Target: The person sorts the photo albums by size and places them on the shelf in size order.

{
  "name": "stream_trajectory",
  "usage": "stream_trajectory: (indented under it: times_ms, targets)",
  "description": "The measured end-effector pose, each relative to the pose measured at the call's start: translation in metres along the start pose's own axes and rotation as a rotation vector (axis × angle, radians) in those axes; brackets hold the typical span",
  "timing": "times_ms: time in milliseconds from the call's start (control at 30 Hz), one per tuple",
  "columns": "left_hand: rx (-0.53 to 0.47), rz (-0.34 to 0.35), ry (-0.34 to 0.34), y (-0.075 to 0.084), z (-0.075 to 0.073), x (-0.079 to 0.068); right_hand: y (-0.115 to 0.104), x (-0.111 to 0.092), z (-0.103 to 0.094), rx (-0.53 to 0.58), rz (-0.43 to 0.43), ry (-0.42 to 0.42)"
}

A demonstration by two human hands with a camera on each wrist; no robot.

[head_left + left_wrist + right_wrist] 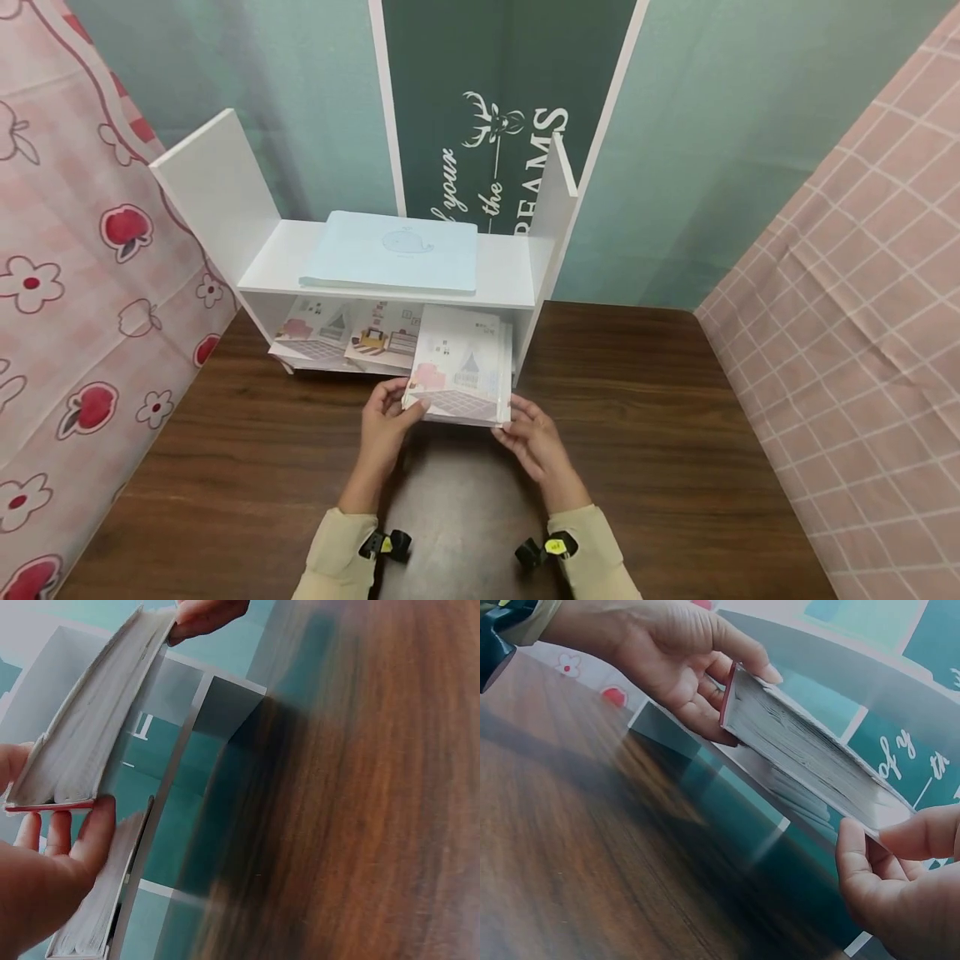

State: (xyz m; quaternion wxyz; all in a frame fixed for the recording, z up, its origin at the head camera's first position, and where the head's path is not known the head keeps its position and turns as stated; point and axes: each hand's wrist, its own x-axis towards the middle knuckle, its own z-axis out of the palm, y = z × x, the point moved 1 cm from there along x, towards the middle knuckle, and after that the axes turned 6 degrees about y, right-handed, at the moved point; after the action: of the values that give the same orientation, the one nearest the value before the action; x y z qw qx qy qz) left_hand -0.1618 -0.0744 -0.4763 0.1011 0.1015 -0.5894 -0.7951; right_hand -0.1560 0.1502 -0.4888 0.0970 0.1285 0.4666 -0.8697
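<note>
A thick book (459,367) with a pale illustrated cover juts out from the right part of the white shelf's lower level. At its near left corner, my left hand (386,423) grips it, thumb on the cover and fingers underneath. My right hand (534,440) pinches the near right corner. The right wrist view shows the book (802,750) tilted, its page edges facing the camera, between the left hand (671,664) and the right hand (907,881). From the left wrist, the book's red-edged spine (52,805) shows by the left fingers.
The white shelf (502,283) stands at the back of the brown wooden table (637,458), with tall side panels. A light blue whale-print book (397,250) lies on its upper board. Below are two illustrated books, one left (311,333) and one in the middle (382,337). Patterned cloths flank the table.
</note>
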Motion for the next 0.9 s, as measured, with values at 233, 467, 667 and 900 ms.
stream_trajectory:
  times_ms: [233,467,667,900]
  targets:
    - [0.057,0.001,-0.054,0.001,0.004,0.010,-0.004,0.014,-0.002,0.002,-0.009,0.035]
    - [0.139,0.023,-0.057,0.002,0.008,0.018,-0.008,0.026,-0.003,-0.006,-0.029,0.059]
    - [0.126,0.042,-0.049,-0.001,0.015,0.025,-0.014,0.036,-0.005,0.023,-0.026,0.093]
    - [0.126,0.010,-0.048,-0.003,0.021,0.034,-0.018,0.045,-0.005,0.068,-0.020,0.128]
